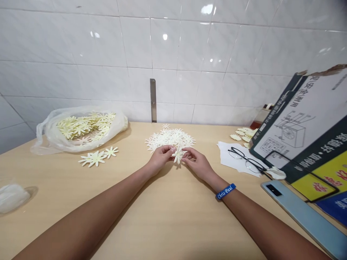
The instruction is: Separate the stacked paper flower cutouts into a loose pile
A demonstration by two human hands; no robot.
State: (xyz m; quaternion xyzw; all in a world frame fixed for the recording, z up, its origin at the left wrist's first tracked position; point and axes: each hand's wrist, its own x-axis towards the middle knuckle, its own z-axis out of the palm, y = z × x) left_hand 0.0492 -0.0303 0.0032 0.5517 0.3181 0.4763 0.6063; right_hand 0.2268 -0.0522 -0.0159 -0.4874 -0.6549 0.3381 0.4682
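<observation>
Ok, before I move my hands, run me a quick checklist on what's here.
1. Flower held: ok, between left hand and right hand.
2. Single layer, not doubled: cannot tell, its edge is too small to read.
3. White pile nearby: ok, just beyond both hands.
4. Plastic bag open: ok, flower pieces show inside.
5. Loose flowers bagged: not ok, they lie in front of it.
6. Glasses clear of hands: ok, off to the right.

White flower pile (170, 136) partly hidden behind left hand (162, 159), bottle (259, 116) partly behind big box (322, 101), blue phone (306, 216) cut off at right
</observation>
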